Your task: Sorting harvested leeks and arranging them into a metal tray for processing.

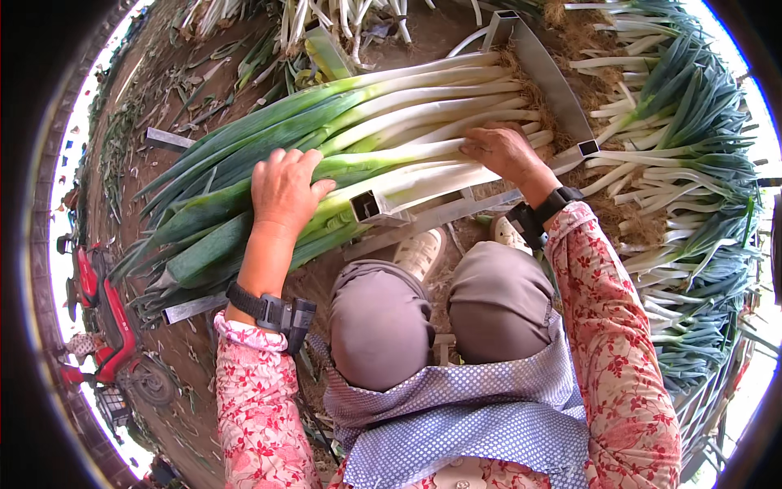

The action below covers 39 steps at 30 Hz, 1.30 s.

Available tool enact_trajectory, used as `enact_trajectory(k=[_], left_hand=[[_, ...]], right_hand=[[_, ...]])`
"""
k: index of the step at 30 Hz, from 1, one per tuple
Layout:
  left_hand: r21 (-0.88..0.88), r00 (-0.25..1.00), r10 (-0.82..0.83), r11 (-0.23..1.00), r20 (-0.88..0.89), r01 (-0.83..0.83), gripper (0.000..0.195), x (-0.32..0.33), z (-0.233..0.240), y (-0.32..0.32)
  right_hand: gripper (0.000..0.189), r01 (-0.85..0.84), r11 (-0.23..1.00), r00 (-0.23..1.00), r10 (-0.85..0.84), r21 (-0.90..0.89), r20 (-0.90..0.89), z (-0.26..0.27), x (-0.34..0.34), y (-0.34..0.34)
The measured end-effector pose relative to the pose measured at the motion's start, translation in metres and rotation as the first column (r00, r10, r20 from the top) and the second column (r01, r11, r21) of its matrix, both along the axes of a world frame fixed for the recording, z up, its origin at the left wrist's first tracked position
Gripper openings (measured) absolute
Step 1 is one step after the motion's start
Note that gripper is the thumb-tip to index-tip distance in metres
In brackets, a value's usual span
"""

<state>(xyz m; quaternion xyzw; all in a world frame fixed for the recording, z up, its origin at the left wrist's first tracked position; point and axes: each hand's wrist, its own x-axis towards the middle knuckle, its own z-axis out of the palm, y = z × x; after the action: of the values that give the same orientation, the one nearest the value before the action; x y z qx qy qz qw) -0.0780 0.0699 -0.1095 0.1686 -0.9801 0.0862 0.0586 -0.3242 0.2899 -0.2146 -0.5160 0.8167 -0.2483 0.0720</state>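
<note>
A layer of long Welsh onions point(421, 122) lies across a metal rack point(440, 211) in front of my knees. Their white stems and stringy roots point right, against an upright metal plate point(550, 85); the green leaves fan out to the left. My left hand point(284, 192) curls over the green part of a near onion, thumb towards the stems. Over the white end, my right hand point(504, 153) has its fingers closed around a stem close to the roots. Both hands appear to be on the same onion, though its middle alone shows plainly between them.
Piled Welsh onions point(690, 165) line the right side, roots facing the rack. More onions point(342, 18) lie beyond it. Square-tube posts point(366, 208) stick up at the rack's near side. Leaf scraps litter the dirt floor point(153, 110). A red scooter point(116, 330) stands far left.
</note>
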Motion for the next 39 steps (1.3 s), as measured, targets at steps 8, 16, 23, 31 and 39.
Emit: enact_trajectory(k=[8,16,23,31,39], left_hand=[[-0.003,0.993,0.114,0.993,0.021,-0.114,0.038,-0.004,-0.019,0.009],[-0.010,0.990,-0.010,1.000,-0.138,0.009,0.034,0.013,-0.032,0.017],[0.015,0.969,0.087,0.996,-0.233,-0.086,0.023,0.008,-0.040,0.025],[0.070,0.996,-0.032,0.997,-0.082,0.038,0.058,0.033,-0.014,0.009],[0.080,0.899,0.173,0.972,0.403,-0.223,0.066,0.102,0.069,-0.054]], right_hand=[[0.029,0.018,1.000,0.993,-0.018,0.002,-0.118,-0.015,-0.006,0.005],[0.026,0.182,0.983,0.957,-0.178,-0.001,-0.228,-0.020,0.003,0.004],[0.029,0.189,0.964,0.945,-0.230,-0.185,-0.233,-0.031,0.000,0.002],[0.037,0.142,0.989,0.968,-0.145,-0.032,-0.205,-0.025,-0.009,-0.005],[0.032,0.157,0.984,0.961,-0.172,-0.081,-0.218,-0.021,0.000,-0.008]])
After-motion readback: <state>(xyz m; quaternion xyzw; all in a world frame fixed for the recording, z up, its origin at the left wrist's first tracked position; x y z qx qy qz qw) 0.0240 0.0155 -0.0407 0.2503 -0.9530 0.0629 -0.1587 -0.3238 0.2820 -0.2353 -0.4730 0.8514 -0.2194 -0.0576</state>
